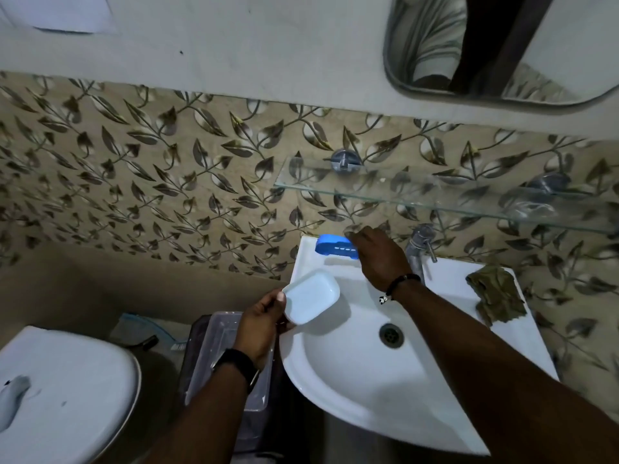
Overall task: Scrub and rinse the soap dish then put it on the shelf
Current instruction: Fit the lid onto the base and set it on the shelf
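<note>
My left hand (pixel 263 321) grips a white rectangular soap dish tray (pixel 311 296) by its near corner, tilted over the left rim of the white sink (pixel 335 390). My right hand (pixel 376 254) reaches across to the sink's back left corner and closes on the right end of a blue slotted piece (pixel 333 246) lying on the rim. A glass shelf (pixel 435 192) is fixed to the tiled wall above the sink, with nothing on its left part.
A chrome tap (pixel 418 246) stands at the back of the sink, right of my right hand. An olive cloth (pixel 495 294) lies on the sink's right rim. A clear plastic bin (pixel 227 356) and a toilet lid (pixel 67 390) are at lower left. A mirror (pixel 502 45) hangs at upper right.
</note>
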`<state>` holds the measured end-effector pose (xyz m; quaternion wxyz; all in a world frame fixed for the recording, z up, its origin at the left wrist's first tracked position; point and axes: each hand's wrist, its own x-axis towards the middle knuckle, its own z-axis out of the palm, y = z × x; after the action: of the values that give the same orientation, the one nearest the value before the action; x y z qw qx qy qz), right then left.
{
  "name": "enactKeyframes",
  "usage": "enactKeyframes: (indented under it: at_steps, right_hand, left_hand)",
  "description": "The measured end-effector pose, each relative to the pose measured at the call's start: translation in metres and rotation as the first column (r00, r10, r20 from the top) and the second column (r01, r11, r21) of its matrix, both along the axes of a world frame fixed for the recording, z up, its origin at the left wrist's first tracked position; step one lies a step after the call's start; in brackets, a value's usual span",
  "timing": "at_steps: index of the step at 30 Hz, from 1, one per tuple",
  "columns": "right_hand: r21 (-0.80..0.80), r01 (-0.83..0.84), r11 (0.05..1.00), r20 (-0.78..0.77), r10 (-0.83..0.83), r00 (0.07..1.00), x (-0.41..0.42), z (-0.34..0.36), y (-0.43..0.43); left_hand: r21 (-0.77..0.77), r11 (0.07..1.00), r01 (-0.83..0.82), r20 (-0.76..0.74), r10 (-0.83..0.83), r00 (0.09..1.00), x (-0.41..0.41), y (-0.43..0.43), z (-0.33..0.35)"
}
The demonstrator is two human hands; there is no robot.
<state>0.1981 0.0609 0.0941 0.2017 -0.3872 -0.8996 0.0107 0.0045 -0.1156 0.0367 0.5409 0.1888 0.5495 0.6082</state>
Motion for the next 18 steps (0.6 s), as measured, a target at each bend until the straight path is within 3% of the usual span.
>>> enactKeyframes:
  at_steps: [5, 10, 14, 18]
  right_hand:
    - [-0.177, -0.13, 0.976, -0.3, 0.072, 0.951, 0.016, 0.048, -0.027]
    - [-0.27, -0.218, 0.938, -0.225, 0.158, 0.961, 0.03, 0.071, -0.057]
    - [-0.285, -0.201, 0.937, -0.137, 0.168, 0.976, 0.037, 0.07, -0.072]
    - [-0.26, -0.16, 0.952, -0.164, 0.119, 0.979, 0.048, 0.067, -0.082]
  left_hand:
    - [0.018, 0.999, 0.04, 0.011, -0.04, 0.999, 0.016, 0.018, 0.016]
    - [0.087, 0.989, 0.119, -0.006, -0.119, 0.993, 0.034, 0.018, 0.036]
    - [0.141, 0.973, 0.184, 0.01, -0.187, 0.982, 0.043, 0.014, 0.047]
    - [0.2, 0.956, 0.216, 0.055, -0.231, 0.971, 0.048, 0.009, 0.049]
